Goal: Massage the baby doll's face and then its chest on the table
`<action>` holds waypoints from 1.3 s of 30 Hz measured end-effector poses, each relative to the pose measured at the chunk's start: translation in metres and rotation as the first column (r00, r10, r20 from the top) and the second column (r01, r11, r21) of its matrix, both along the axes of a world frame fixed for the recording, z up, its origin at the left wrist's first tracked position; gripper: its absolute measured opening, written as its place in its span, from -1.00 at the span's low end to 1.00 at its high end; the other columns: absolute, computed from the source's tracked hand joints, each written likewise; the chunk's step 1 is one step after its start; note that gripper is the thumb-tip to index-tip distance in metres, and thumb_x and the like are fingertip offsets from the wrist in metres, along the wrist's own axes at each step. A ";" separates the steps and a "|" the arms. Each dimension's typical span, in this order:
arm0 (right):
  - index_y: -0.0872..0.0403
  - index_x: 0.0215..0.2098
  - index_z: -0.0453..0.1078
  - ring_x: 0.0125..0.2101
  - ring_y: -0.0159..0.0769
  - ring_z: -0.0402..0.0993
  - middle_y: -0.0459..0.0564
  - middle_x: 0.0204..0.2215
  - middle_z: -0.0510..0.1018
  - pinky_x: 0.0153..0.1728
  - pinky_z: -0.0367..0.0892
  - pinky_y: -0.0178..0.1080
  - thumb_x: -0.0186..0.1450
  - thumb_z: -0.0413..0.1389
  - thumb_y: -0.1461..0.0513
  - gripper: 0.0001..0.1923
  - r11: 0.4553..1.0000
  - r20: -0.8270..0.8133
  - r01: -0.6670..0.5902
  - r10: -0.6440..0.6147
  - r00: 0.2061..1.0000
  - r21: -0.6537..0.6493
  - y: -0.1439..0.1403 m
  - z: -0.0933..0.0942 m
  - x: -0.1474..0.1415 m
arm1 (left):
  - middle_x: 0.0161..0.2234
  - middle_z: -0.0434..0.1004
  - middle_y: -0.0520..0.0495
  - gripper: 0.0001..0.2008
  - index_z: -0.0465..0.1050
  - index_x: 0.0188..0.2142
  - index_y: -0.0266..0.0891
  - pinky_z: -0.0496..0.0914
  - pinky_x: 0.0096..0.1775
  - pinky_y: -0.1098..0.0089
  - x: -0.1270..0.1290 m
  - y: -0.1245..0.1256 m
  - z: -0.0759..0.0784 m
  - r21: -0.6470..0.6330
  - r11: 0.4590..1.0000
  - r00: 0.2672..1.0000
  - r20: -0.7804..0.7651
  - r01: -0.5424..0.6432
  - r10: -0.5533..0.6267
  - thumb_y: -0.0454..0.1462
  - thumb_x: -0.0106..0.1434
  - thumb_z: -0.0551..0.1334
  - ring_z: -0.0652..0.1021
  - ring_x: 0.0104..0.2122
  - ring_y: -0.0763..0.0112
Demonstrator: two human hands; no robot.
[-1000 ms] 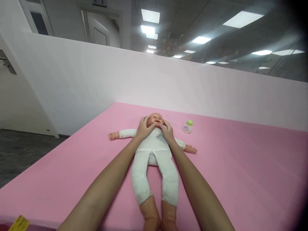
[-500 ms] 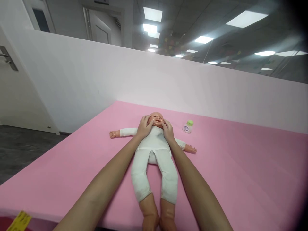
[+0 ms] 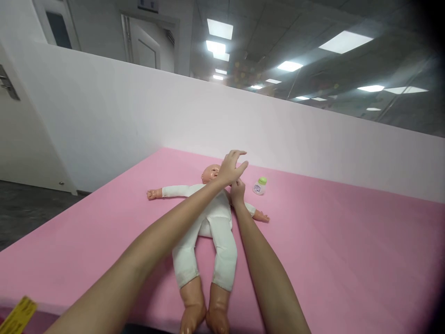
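A baby doll in a white cloth body suit lies on its back on the pink table surface, arms spread, feet toward me. My left hand crosses over its chest and hovers right of its head, fingers spread and holding nothing that I can see. Part of the doll's face and its right-side shoulder are hidden behind my left hand and forearm. Just below the left hand, my right hand is closed with curled fingers beside that shoulder; what they hold, if anything, is hidden. A small clear bottle with a green cap stands right of both hands.
Behind the table runs a white partition wall. A door with a metal handle is at the left. Yellow tape or a label shows at the near left table edge.
Both hands have left the doll's cheeks. My left hand swung right across the doll and opened; my right hand curled beneath it. The doll and bottle appear farther left as the view shifted.
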State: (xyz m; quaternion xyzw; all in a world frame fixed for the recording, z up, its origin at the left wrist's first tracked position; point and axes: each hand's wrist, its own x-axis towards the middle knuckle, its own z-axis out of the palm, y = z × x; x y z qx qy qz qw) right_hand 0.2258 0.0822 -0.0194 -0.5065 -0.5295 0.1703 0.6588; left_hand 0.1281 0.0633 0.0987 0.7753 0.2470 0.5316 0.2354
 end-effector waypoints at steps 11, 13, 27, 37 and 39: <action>0.12 0.22 0.38 0.14 0.04 0.44 0.23 0.12 0.51 0.09 0.41 0.11 0.29 -0.19 0.12 -0.37 0.817 -0.196 0.572 -0.550 0.812 0.071 -0.020 0.018 0.118 | 0.11 0.45 -0.32 -0.59 0.38 0.00 -0.25 0.47 0.00 0.19 0.104 0.032 -0.061 -0.821 0.398 0.885 0.463 0.410 0.044 -0.01 0.42 0.02 0.55 0.00 0.16; 0.09 0.34 0.25 0.25 0.06 0.33 0.24 0.26 0.39 0.22 0.29 0.16 0.29 -0.11 0.11 -0.33 0.798 -0.160 0.591 -0.572 0.804 0.117 -0.021 0.021 0.122 | 0.13 0.45 -0.33 -0.54 0.38 0.02 -0.25 0.47 0.02 0.19 0.106 0.036 -0.074 -0.825 0.338 0.869 0.493 0.453 0.040 0.03 0.42 0.00 0.55 0.04 0.15; 0.05 -0.09 0.63 0.35 0.13 0.14 0.11 0.40 0.25 0.32 0.08 0.27 0.22 0.06 0.14 -0.60 0.924 0.340 0.374 -0.328 0.881 -0.078 0.000 -0.018 0.123 | 0.12 0.51 -0.35 -0.33 0.32 0.25 -0.34 0.55 -0.03 0.27 0.103 0.036 -0.104 -0.754 0.169 0.770 0.637 0.635 -0.048 0.11 0.44 -0.06 0.59 0.06 0.17; 0.14 0.20 0.47 0.27 -0.03 0.38 0.22 0.20 0.52 0.31 0.22 0.10 0.31 -0.02 0.08 -0.42 0.959 0.162 0.240 -0.263 0.951 0.149 0.000 0.022 0.075 | 0.16 0.52 -0.33 -0.39 0.47 0.19 -0.18 0.54 0.07 0.07 0.094 0.024 -0.086 -0.762 0.548 0.901 0.432 0.344 0.035 0.14 0.44 0.01 0.57 0.12 0.04; 0.02 0.27 0.40 0.35 -0.03 0.26 0.16 0.26 0.47 0.32 0.14 0.21 0.34 -0.04 0.01 -0.40 0.992 0.182 0.103 -0.115 0.976 0.074 0.003 0.024 0.048 | 0.11 0.54 -0.35 -0.37 0.47 0.20 -0.25 0.56 0.04 0.02 0.096 0.011 -0.082 -0.724 0.653 0.926 0.366 0.220 0.094 0.14 0.46 0.00 0.59 0.06 0.06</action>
